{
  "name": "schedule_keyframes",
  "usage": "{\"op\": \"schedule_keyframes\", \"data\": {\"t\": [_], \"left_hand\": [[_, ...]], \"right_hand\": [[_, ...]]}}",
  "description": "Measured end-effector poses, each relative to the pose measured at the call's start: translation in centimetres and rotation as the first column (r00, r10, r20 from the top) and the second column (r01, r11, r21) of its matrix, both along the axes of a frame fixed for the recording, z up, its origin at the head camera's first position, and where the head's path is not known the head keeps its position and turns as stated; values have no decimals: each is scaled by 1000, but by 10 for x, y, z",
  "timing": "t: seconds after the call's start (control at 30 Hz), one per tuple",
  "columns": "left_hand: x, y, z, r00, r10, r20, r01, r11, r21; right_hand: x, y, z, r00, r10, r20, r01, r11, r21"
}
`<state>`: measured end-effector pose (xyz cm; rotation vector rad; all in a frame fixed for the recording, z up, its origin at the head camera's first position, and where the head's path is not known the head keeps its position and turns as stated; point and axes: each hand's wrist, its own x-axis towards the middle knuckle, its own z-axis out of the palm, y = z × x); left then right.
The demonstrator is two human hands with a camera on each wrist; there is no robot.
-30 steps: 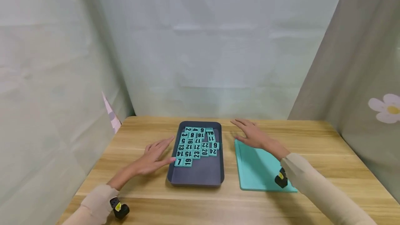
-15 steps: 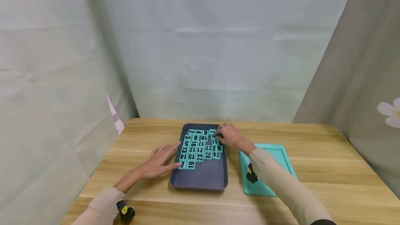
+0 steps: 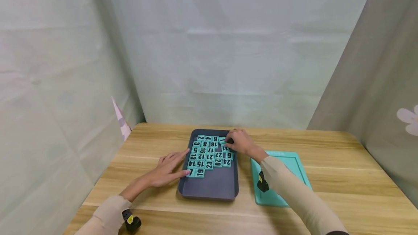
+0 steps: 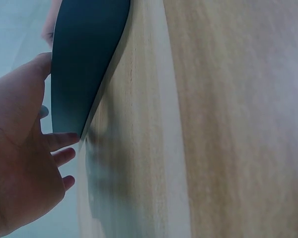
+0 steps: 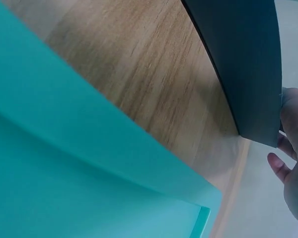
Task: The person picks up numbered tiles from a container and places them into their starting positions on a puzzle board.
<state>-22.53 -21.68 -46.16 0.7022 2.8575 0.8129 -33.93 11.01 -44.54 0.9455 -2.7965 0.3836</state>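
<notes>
A dark grey tray (image 3: 212, 189) holds several teal number tiles (image 3: 201, 156) with black digits, laid in uneven rows. My left hand (image 3: 164, 169) rests at the tray's left side, fingers straight, the thumb over the tile marked 7. In the left wrist view its fingertips lie along the outer wall of the tray (image 4: 84, 59). At the far right corner my right hand (image 3: 241, 141) reaches over the rim with curled fingers and pinches a tilted tile (image 3: 221, 139), partly covered by the fingertips. In the right wrist view the tray wall hides those fingertips.
Right of the tray lies a flat teal board with a raised rim (image 3: 258, 191), under my right forearm. The wooden table (image 3: 156, 217) ends at a pale curtain (image 3: 225, 53) behind and at both sides.
My right hand has swung left from above the teal board to the tray's far right corner, its fingers curling. The tile there has turned slightly. The left hand has settled at the tray's left edge.
</notes>
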Motion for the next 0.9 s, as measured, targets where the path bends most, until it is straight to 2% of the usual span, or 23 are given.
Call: {"op": "schedule_keyframes", "data": {"t": [0.4,0.9], "left_hand": [[-1,1,0,1000,0,19,0,1000,-4],[2,2,0,1000,4,29,-4,1000,-2]], "right_hand": [[-5,-16,4,991,-131,-30,132,989,66],[-5,-27,1,971,-232,-52,235,971,52]]}}
